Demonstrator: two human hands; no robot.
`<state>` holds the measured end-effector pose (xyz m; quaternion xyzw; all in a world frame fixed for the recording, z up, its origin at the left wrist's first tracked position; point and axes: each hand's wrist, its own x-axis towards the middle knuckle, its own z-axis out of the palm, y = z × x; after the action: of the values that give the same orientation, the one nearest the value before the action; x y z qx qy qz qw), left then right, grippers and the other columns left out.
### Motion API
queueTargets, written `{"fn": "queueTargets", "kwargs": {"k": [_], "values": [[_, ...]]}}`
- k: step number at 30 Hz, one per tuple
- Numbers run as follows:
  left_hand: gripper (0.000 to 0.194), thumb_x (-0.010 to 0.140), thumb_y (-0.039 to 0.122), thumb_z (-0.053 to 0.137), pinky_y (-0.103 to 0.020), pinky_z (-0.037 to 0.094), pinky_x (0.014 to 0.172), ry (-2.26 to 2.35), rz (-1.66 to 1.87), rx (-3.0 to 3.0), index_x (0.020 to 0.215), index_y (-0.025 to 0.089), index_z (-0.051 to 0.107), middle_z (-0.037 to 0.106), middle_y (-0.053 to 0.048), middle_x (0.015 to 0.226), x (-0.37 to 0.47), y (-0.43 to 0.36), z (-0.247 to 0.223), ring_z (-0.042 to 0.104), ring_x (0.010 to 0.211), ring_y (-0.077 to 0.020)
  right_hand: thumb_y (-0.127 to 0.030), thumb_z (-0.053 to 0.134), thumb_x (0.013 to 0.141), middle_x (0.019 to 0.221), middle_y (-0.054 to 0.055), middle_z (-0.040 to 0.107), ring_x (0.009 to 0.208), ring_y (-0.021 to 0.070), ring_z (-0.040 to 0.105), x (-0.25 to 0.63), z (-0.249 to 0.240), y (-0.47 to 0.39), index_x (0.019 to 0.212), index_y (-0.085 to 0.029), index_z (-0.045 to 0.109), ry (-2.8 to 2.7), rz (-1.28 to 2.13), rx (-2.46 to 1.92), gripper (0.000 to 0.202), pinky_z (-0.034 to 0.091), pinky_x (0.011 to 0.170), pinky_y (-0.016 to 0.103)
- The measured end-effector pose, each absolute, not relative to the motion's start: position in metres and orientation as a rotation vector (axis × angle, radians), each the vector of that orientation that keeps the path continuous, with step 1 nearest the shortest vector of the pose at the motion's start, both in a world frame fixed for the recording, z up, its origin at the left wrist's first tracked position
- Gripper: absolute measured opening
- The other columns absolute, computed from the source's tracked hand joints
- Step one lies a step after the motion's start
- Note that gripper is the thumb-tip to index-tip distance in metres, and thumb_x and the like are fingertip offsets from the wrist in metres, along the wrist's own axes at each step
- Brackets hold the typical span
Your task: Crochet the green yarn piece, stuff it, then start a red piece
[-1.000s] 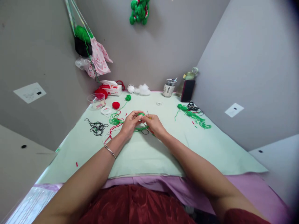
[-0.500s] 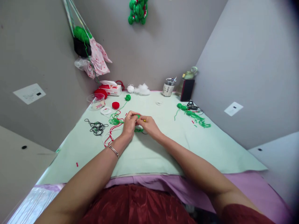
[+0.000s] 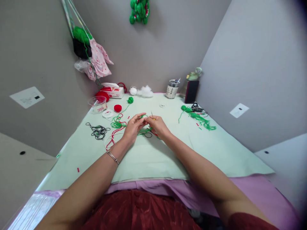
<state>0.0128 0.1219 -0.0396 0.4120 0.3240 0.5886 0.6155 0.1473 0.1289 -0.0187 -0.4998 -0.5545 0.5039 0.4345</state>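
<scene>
My left hand [image 3: 133,126] is closed on a small green and white crochet piece [image 3: 144,117], pinched near the fingertips. My right hand [image 3: 158,127] grips a crochet hook [image 3: 152,114], its thin metal tip pointing up and a bit of yellow handle showing by the fingers. The fingertips of both hands meet at the piece, which they partly cover. Green yarn [image 3: 144,131] with some red and a dark loop hangs or lies below the hands. Left of them, red yarn [image 3: 115,133] and a tangle of green yarn [image 3: 117,124] lie on the cloth.
Black cord [image 3: 98,131], a red ball [image 3: 117,108] and a plastic tub [image 3: 98,105] stand left. Behind are a tissue box [image 3: 115,92], white stuffing [image 3: 145,91] and a pen cup [image 3: 172,89]. At right are a phone [image 3: 192,92], scissors [image 3: 197,108] and green crochet pieces [image 3: 202,120].
My right hand has turned and drawn slightly right, so the hook's tip now points up in sight. My left fingers have straightened somewhat, and white shows on the piece. The view has shifted slightly.
</scene>
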Motion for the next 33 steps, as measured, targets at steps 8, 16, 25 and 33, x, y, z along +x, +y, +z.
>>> {"fn": "queueTargets", "kwargs": {"k": [8,16,25,33], "values": [[0.025,0.072,0.022,0.074,-0.024,0.05,0.07,0.799,1.453,0.912,0.096,0.016,0.068,0.07,-0.003,0.085,0.0137,0.128,-0.0467,0.062,0.072,-0.0113,-0.028,0.063,0.079,0.063,-0.002,0.055,0.065,0.0117,0.045,0.1403,-0.0136,0.1196,0.062,-0.017,0.062,-1.521,1.203,-1.13,0.021,0.032,0.057,0.021],[0.021,0.077,0.022,0.071,-0.023,0.046,0.069,0.811,1.466,1.036,0.098,0.017,0.067,0.066,0.001,0.077,0.015,0.1248,-0.0438,0.054,0.064,-0.0101,-0.048,0.058,0.083,0.048,-0.01,0.023,0.044,0.0076,0.016,0.1426,-0.015,0.1229,0.065,-0.018,0.059,-1.428,1.411,-1.18,0.035,0.015,0.04,0.022],[0.024,0.084,0.033,0.07,-0.024,0.047,0.072,0.754,1.365,1.07,0.101,0.017,0.072,0.063,0.0,0.078,0.0162,0.1205,-0.0416,0.053,0.069,-0.0119,-0.045,0.063,0.08,0.045,-0.01,0.027,0.041,0.0064,0.019,0.1442,-0.0171,0.1247,0.06,-0.019,0.057,-1.387,1.361,-1.234,0.033,0.016,0.039,0.022],[0.028,0.075,0.021,0.073,-0.022,0.048,0.067,0.77,1.312,0.987,0.102,0.014,0.072,0.072,-0.006,0.092,0.0121,0.1255,-0.0446,0.059,0.068,-0.0101,-0.028,0.058,0.08,0.046,-0.009,0.03,0.042,0.0072,0.025,0.1464,-0.0191,0.1244,0.061,-0.018,0.055,-1.556,1.336,-1.198,0.022,0.019,0.041,0.022]]}}
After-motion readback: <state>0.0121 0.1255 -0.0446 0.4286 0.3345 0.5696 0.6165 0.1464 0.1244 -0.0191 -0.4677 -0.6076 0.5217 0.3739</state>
